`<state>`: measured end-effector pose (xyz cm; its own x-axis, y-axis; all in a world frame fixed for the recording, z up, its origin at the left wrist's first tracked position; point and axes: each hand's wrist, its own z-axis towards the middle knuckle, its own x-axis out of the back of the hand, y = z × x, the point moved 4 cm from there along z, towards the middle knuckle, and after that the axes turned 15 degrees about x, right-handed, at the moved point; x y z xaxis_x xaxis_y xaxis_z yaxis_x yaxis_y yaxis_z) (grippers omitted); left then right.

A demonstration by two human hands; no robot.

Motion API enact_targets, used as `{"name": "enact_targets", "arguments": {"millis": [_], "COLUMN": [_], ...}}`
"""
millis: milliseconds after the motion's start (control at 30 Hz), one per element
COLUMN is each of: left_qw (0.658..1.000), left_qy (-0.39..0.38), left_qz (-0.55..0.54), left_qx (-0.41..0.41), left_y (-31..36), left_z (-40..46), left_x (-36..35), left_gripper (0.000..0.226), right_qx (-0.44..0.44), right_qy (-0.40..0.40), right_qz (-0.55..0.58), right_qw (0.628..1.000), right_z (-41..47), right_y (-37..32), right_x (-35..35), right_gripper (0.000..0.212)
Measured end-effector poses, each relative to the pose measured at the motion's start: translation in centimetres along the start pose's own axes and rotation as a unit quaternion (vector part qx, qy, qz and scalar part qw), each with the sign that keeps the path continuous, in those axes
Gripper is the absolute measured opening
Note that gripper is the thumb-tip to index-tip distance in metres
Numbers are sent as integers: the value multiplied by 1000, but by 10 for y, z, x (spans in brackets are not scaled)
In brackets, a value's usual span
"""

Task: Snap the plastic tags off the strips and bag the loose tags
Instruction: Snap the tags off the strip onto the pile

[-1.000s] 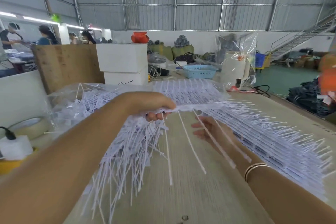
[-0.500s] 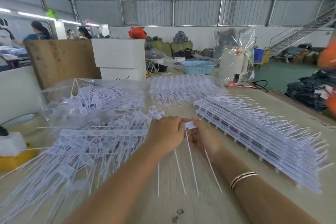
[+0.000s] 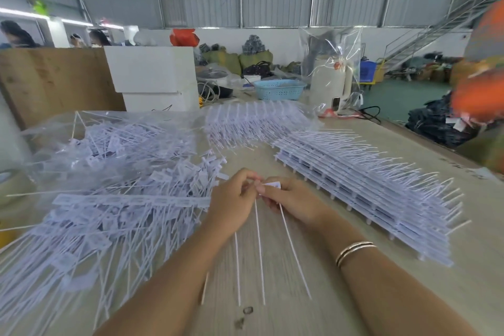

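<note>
— Fingers of both hands were pinched together over one short strip piece, weren't they?

— Yes. In the head view the left hand and right hand met at the middle of the table, fingertips touching, curled round a small white tag and its bit of strip. Neither hand was spread; both gripped.

— Which way did the tags lie from that grip?

— Their thin tails ran from the fingers back toward the person, long axis near to far. Equal reach for both hands, I'd judge, so the snap would be a twist across that axis.

— And the rest?

— Left of the hands sprawled a loose pile of tags, flat labels with stiff, hair-thin tails, partly inside a clear crinkled bag beyond it. Right of the hands lay a neat stack of strips, comb-like, tails fanning away. More strips in plastic sat farther back.

— Material?

— Smooth white plastic, springy by the look; the table was pale wood grain.
</note>
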<state>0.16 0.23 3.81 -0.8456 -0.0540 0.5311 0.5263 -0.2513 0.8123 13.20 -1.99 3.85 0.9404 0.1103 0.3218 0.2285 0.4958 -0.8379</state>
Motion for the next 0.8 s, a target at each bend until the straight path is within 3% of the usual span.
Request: {"name": "enact_targets", "arguments": {"millis": [167,333,467,533,600,700,800], "left_qw": [988,972,944,967,988,997,997], "left_qy": [-30,-6,44,62,60,55,65], "left_qz": [-144,-228,-315,-241,-140,-31,-10], "left_qx": [49,60,89,51,8,-34,-29], "left_y": [-3,-1,-3,0,4,7,3], "left_z": [-2,-4,1,1,-3,-8,-5], "left_x": [6,7,16,22,20,9,6], "left_gripper": [20,27,25,25,24,22,25], "right_qx": [38,90,120,103,71,11,12], "right_qy": [26,70,191,223,194,133,138], "right_qz": [9,21,101,112,51,-50,-167], "right_qw": [999,993,969,963,977,990,976], "right_z": [1,3,6,6,5,7,11], "right_y": [-8,-11,-13,-10,-4,4,4], "right_x": [-6,-12,-2,4,2,-10,-12], "right_gripper": [25,22,20,18,12,19,26]}}
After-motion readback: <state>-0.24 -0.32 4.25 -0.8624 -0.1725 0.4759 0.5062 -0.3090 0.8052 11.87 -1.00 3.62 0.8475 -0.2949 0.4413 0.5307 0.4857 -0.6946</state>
